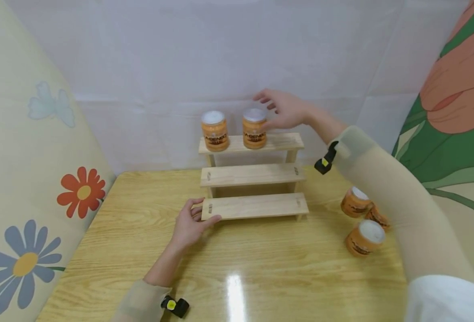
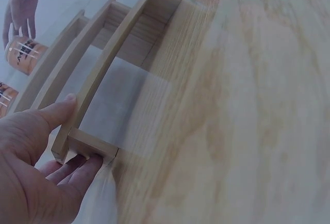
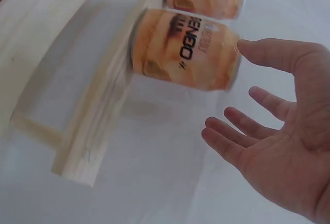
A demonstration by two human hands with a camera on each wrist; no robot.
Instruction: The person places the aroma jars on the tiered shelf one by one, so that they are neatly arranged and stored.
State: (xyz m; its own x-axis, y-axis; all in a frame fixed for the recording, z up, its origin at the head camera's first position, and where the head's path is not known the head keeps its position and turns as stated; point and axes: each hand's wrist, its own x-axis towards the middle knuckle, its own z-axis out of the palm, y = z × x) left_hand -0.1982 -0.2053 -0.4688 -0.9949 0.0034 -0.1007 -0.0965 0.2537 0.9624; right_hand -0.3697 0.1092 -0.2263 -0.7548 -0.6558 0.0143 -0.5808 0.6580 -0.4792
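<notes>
A three-step wooden display stand point(image 1: 257, 206) stands against the back wall. My left hand point(image 1: 188, 227) grips the left end of its lowest step. In the left wrist view the thumb presses the step's front edge, and the fingers curl around the end support point(image 2: 93, 145). On the top step two orange cans with pale lids stand upright, a left can point(image 1: 215, 132) and a second can point(image 1: 254, 129) near the middle. Beside the second can is my right hand point(image 1: 287, 108), its fingers spread and relaxed. The right wrist view shows nothing in the palm; the thumb tip is at the can's lid end point(image 3: 234, 61).
Three more orange cans are on the table at right: a back can point(image 1: 354, 202), a tilted can point(image 1: 377, 218) partly hidden by my sleeve, and a front can point(image 1: 365, 238). A white cloth point(image 1: 172, 53) hangs behind the stand. Flower-printed panels point(image 1: 40, 179) flank the table.
</notes>
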